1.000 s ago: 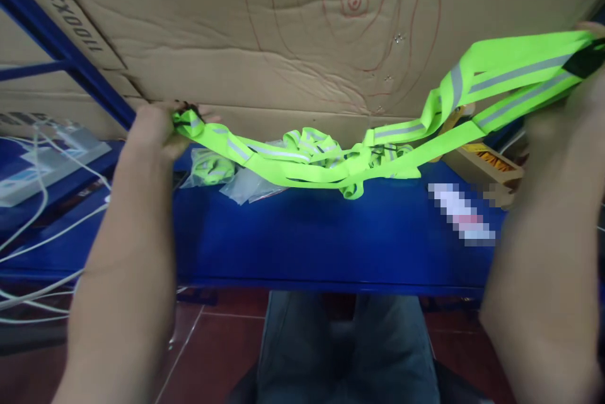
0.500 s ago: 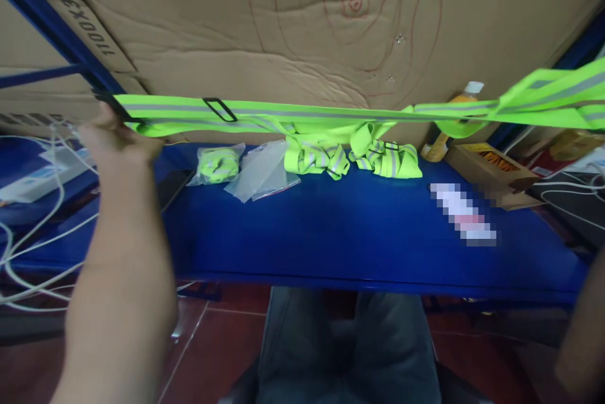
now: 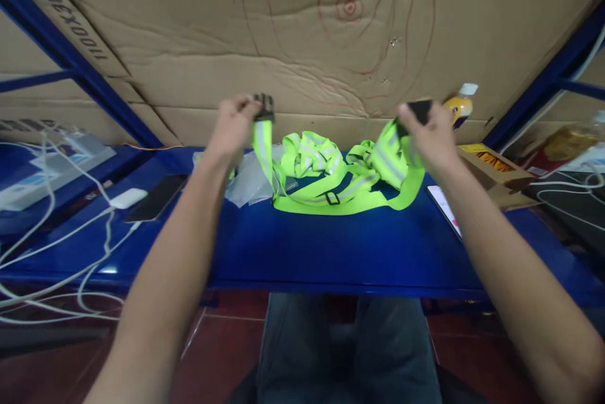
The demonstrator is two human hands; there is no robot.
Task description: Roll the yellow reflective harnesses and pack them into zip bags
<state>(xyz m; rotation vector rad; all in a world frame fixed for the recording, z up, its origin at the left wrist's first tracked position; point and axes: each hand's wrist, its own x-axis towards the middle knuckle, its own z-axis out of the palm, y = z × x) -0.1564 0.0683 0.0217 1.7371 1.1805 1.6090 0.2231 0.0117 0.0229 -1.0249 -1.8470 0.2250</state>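
Head view: a green reflective strap [image 3: 312, 207] lies between and below the two hands, its long axis running left to right across the blue worktop [image 3: 350, 253], roughly parallel to the front edge. At the left end, the fingers of the left hand [image 3: 235, 120] pinch a black buckle [image 3: 265, 108], from which the strap drops steeply to the surface. At the right end, the fingers of the right hand [image 3: 430, 133] close on a black piece [image 3: 420, 111]; its exact form I cannot tell from here. The middle sags toward the person, with a black slider [image 3: 333, 198] on it nearer the left hand than the right, while looser folds gather just below the right hand. Behind the sag sits a green bundle [image 3: 312, 155]; clear bags [image 3: 250, 183] lie beside the left drop. Both hands are raised, well apart.
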